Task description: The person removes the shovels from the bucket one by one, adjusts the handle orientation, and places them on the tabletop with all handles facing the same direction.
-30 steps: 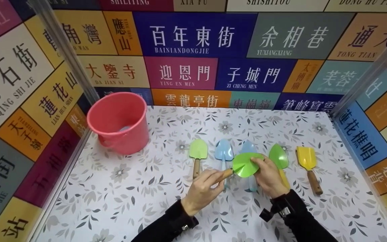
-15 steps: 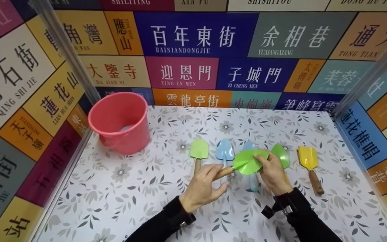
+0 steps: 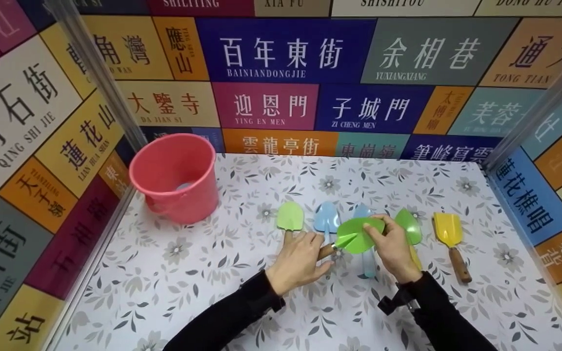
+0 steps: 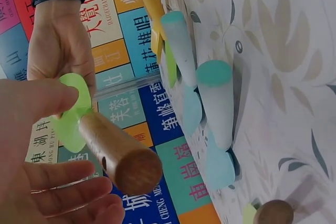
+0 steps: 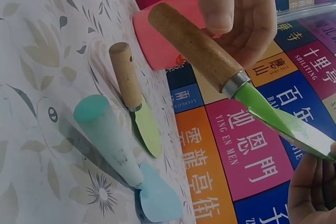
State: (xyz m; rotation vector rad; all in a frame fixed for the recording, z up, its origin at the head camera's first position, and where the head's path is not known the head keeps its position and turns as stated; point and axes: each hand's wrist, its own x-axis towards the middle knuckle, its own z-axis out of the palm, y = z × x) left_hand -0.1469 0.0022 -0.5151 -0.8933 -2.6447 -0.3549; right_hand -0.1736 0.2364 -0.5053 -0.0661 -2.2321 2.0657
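Observation:
A green hand trowel [image 3: 351, 239] with a wooden handle is held in the air above the table, its blade pointing right. My right hand [image 3: 394, 248] pinches the blade's far end between thumb and fingers. Beside the wooden handle [image 5: 197, 48], my left hand [image 3: 295, 261] has its fingers spread and relaxed, not wrapped round it. In the left wrist view the left thumb lies in front of the blade; whether it touches cannot be told. Beneath the held trowel lie two light blue trowels [image 3: 326, 217], one partly hidden by it.
Left of the blue trowels lies a light green trowel [image 3: 290, 216], its handle mostly hidden by the left hand. To the right are a green trowel with yellow handle [image 3: 409, 226] and a yellow trowel [image 3: 448, 229]. A red bucket [image 3: 195, 202] stands at the back left.
My left hand has let go of the wooden handle and loosened its fingers, shifting slightly left. The right hand keeps its pinch on the blade, and the trowel has tilted slightly.

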